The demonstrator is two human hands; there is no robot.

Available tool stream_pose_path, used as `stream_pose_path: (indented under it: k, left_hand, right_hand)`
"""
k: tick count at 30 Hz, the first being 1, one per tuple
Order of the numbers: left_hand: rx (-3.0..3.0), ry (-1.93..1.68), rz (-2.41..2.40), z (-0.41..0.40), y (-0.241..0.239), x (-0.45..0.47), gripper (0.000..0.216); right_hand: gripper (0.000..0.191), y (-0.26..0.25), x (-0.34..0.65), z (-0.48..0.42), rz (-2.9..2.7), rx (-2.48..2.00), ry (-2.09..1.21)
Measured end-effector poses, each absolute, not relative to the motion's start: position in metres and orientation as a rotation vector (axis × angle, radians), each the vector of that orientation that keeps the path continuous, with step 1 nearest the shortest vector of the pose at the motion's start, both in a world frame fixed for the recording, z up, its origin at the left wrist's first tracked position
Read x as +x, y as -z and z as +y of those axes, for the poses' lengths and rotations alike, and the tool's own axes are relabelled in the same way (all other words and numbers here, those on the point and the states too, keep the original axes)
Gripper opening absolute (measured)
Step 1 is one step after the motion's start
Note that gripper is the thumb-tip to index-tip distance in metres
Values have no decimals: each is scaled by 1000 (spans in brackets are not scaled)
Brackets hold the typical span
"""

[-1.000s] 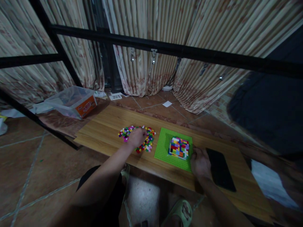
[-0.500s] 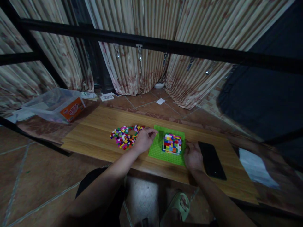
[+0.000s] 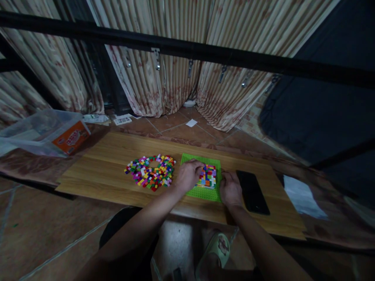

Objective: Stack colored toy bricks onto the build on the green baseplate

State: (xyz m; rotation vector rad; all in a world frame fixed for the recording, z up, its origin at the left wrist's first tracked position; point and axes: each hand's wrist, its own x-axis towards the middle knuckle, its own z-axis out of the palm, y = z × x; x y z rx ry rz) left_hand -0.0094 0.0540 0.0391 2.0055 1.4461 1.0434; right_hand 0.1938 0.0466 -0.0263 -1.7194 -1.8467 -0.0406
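A green studded baseplate lies on the wooden board, with a squarish block of multicoloured toy bricks built up on it. My left hand reaches over the left part of this block, thumb and fingers pinched together. Whatever sits between those fingertips is too small or hidden to make out. Curled at the baseplate's right edge, my right hand rests with its fingers against that side. Left of the baseplate spreads a loose pile of small coloured bricks.
A black phone-like slab lies right of my right hand on the wooden board. White paper is at the far right. A clear plastic bin with an orange label stands at the left. A dark metal bar crosses in front of the curtains.
My left hand has moved right, from between the pile and the baseplate to over the brick block. My right hand stays at the baseplate's edge. The view has shifted slightly.
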Motion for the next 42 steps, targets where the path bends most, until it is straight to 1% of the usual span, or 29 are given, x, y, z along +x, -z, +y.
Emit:
stream_pose_path:
  k: [11, 17, 28, 33, 42]
  left_hand:
    - [2190, -868, 1594, 57, -41, -2, 20]
    - [2234, -884, 1652, 57, -35, 0, 18]
    - [2268, -833, 1707, 54, -36, 0, 21]
    - [2294, -832, 1734, 50, -36, -6, 26]
    - [2543, -675, 1656, 40, -35, -9, 31]
  right_hand:
    - [30, 27, 194, 48, -1832, -1681, 31]
    - [29, 26, 194, 48, -1823, -1686, 16]
    - [29, 25, 192, 47, -1804, -1725, -9]
    - [29, 23, 192, 48, -1816, -1757, -11]
    - [29, 26, 193, 48, -1821, -1692, 47]
